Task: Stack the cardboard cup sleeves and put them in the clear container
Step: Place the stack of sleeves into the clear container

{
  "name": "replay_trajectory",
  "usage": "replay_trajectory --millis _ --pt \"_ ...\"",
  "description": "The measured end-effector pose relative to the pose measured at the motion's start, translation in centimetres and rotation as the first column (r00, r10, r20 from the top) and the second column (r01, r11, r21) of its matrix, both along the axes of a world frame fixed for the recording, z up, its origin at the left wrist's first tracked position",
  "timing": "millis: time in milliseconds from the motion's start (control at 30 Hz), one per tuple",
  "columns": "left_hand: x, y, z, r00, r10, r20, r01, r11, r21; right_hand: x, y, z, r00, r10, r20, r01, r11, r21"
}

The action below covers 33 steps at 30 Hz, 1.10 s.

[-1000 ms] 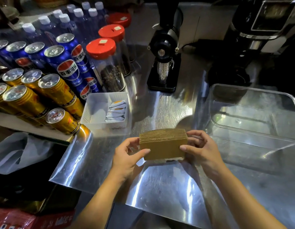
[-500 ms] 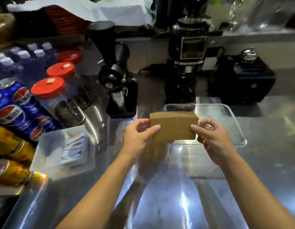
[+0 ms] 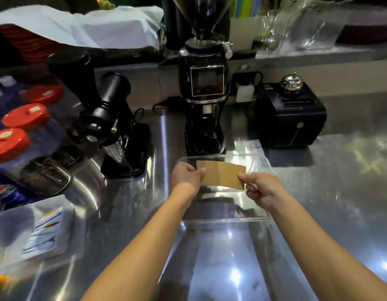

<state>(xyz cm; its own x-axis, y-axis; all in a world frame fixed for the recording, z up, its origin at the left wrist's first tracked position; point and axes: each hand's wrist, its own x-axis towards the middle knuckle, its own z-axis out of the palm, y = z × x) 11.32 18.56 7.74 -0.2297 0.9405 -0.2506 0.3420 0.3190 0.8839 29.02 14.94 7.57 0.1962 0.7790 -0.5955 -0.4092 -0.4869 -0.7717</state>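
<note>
Both hands out front, and the stack of cardboard sleeves (image 3: 220, 175) hangs between them with its long axis running nine to three, broad brown face toward the camera. The left hand (image 3: 187, 178) clamps the nine o'clock end, thumb on the near face; the right hand (image 3: 263, 189) pinches the three o'clock end, thumb tip pressed on the lower corner, fingers curled behind. Each grip is closed firmly on the stack, neither hand clearly nearer than the other. The stack sits over the open mouth of the clear container (image 3: 226, 219), inside its rim toward the twelve o'clock half; whether its bottom edge touches the floor of the tub I cannot tell through the glare. The container stands on the steel counter (image 3: 340, 203), with the black grinder (image 3: 206, 105) just beyond at twelve o'clock. Straight down looks like the way to go, keeping the ends squeezed so nothing fans out.
</note>
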Motion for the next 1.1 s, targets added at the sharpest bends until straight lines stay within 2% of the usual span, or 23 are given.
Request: replay_trajectory --millis 100,300,400,500,633,800,933,1100 --pt "0.6 0.7 -0.2 1.0 -0.013 -0.021 0.013 1.0 0.0 0.3 1.1 -0.5 1.0 -0.012 0.004 0.012 0.998 -0.058" --pt "1.7 0.2 -2.5 0.999 0.008 0.032 -0.003 0.989 -0.148 -0.1 2.4 -1.2 0.994 -0.041 0.1 0.059 0.981 -0.185" --pt "2.0 0.7 -2.7 0.999 0.037 0.015 -0.034 0.984 -0.177 -0.1 2.9 -1.6 0.987 0.001 0.163 0.035 0.975 -0.219" --pt "2.0 1.0 -3.1 0.998 0.059 0.009 -0.056 0.981 -0.186 -0.1 3.3 -2.2 0.982 -0.031 0.184 0.072 0.973 -0.22" --pt "2.3 1.0 -3.7 0.996 0.091 0.013 -0.087 0.975 -0.203 -0.3 3.9 -2.9 0.953 -0.067 0.294 0.128 0.972 -0.196" --pt "2.3 1.0 -4.2 0.995 0.097 -0.02 -0.099 0.976 -0.194 -0.2 3.7 -3.7 0.908 0.012 0.419 0.065 0.983 -0.169" --pt "2.2 1.1 -4.3 0.992 0.121 0.026 -0.113 0.972 -0.205 -0.2 3.6 -4.1 0.88 0.029 0.474 0.044 0.989 -0.142" --pt "2.2 1.0 -4.3 0.998 0.066 0.023 -0.06 0.978 -0.201 -0.2 3.7 -3.9 0.845 0.056 0.532 0.013 0.992 -0.126"
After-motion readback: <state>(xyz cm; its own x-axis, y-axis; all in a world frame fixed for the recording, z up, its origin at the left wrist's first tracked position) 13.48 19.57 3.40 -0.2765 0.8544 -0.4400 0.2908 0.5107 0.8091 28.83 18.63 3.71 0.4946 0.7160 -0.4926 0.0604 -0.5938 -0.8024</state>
